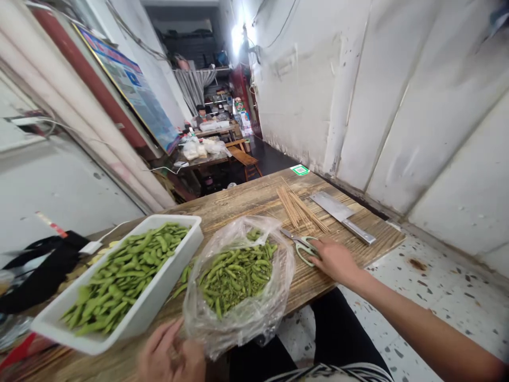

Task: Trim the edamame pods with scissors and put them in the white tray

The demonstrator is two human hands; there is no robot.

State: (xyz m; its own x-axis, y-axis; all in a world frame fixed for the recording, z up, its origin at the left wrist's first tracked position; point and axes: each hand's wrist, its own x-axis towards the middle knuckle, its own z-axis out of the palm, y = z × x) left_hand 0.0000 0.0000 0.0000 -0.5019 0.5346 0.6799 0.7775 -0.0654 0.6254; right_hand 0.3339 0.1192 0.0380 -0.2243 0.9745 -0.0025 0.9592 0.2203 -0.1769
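My right hand [336, 261] is at the pale green handles of a pair of scissors [303, 245], its fingers closed on them. The blades lie on the wooden table [222, 204], pointing left toward a clear plastic bag [234, 331]. Inside the open bag are many green edamame pods [238, 278]. Low in the view, my left hand [170, 353] is beside the bag's near left side, fingers bent and smeared by motion; whether it holds anything cannot be made out. A white tray [139, 318] heaped with more pods [131, 276] stands left of the bag.
Thin wooden skewers [300, 207] and a cleaver [342, 215] lie beyond my right hand. A green code card [300, 170] sits at the far corner. On the left is a black bag [43, 276]. Farther back, a person [201, 114] is behind a cluttered table; a wall runs along the right.
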